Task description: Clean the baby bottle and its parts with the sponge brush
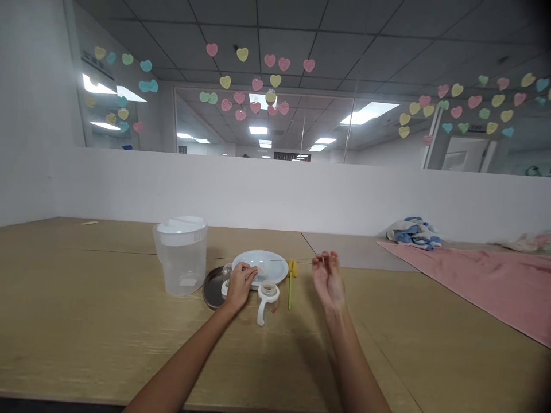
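My left hand (241,284) is closed at the fingertips over the left part of a white oval plate (280,268). A small pale piece shows by its fingertips, too unclear to name. My right hand (329,281) is raised right of the plate, palm up, fingers pinched on a thin straight strand (305,261) that reaches back over the plate; I cannot tell whether it is string or a stick. In front of the plate stands a small clear jar with a white handle (267,291). A round dark metal tray (212,292) lies partly behind my left hand.
A lidded clear plastic pitcher (183,261) stands left of the tray. A yellow-headed, green-stemmed utensil (290,289) lies right of the jar. Pink cloth (486,281) covers the right side, with a crumpled blue-and-white cloth (414,233) behind. A flat stick (89,222) lies far left.
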A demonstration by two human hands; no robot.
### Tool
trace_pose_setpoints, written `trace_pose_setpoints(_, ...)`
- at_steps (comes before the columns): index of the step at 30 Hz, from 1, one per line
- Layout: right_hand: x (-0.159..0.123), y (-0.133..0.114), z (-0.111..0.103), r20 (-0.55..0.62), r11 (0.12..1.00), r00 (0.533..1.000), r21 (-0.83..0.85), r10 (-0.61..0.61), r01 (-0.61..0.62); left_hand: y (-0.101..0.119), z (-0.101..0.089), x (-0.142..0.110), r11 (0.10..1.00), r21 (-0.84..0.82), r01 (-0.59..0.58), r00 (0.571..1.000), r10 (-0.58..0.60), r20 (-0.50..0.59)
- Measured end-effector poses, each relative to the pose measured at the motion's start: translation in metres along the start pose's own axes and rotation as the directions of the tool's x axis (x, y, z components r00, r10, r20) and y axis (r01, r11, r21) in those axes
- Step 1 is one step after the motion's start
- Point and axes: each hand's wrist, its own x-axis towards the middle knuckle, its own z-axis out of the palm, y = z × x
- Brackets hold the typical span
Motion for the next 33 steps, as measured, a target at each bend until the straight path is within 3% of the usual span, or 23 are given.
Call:
trace_pose_setpoints(2, 0.005, 0.0, -0.008, -0.04, 0.999, 0.999, -0.043, -0.027, 0.025, 0.0, -0.001, 0.0, 0.999, -0.04, 0.009, 1.0, -0.009, -0.007)
trace_pose_setpoints(5, 0.003, 0.019, -0.014, -0.052, 0.979, 0.998, -0.199, 0.028, -0.037, 0.002, -0.002, 0.0, 0.995, -0.102, 0.012, 1.0, -0.014, -0.017)
trace_pose_setpoints(8, -0.005, 0.045, -0.018, -0.041, 0.87, 0.993, -0.478, 0.112, -0.118, 0.004, -0.005, -0.001, 0.993, -0.119, 0.01, 0.999, -0.016, -0.05)
trace_pose_setpoints(14, -0.006, 0.058, -0.032, 0.092, 0.679, 0.993, -0.734, 0.071, 0.019, 0.006, -0.008, -0.004, 0.997, -0.082, 0.003, 0.997, -0.01, -0.079)
trace_pose_setpoints(16, -0.005, 0.054, -0.033, 0.139, 0.583, 0.99, -0.807, 0.032, 0.094, 0.005, -0.009, -0.005, 0.997, -0.082, 0.004, 0.996, -0.011, -0.093)
trace_pose_setpoints(19, -0.005, 0.049, -0.024, 0.255, 0.325, 0.966, -0.918, 0.041, 0.228, 0.005, -0.01, -0.006, 0.997, -0.074, -0.012, 0.992, 0.002, -0.125)
trace_pose_setpoints(22, -0.004, 0.049, 0.0, 0.387, 0.172, 0.882, -0.92, 0.268, 0.352, 0.007, -0.012, -0.007, 0.995, -0.068, -0.067, 0.987, 0.056, -0.15)
trace_pose_setpoints(24, 0.0, 0.051, 0.018, 0.5, 0.223, 0.754, -0.865, 0.426, 0.448, 0.009, -0.013, -0.007, 0.991, -0.067, -0.113, 0.982, 0.102, -0.157)
trace_pose_setpoints(28, 0.012, 0.055, 0.044, 0.632, 0.394, 0.57, -0.774, 0.524, 0.496, 0.015, -0.016, -0.008, 0.985, -0.074, -0.154, 0.975, 0.14, -0.172)
trace_pose_setpoints(30, 0.016, 0.057, 0.048, 0.639, 0.438, 0.565, -0.769, 0.522, 0.465, 0.017, -0.017, -0.007, 0.985, -0.095, -0.145, 0.977, 0.127, -0.173)
trace_pose_setpoints(33, 0.016, 0.066, 0.047, 0.62, 0.47, 0.606, -0.78, 0.498, 0.412, 0.019, -0.018, -0.007, 0.984, -0.133, -0.115, 0.984, 0.094, -0.152)
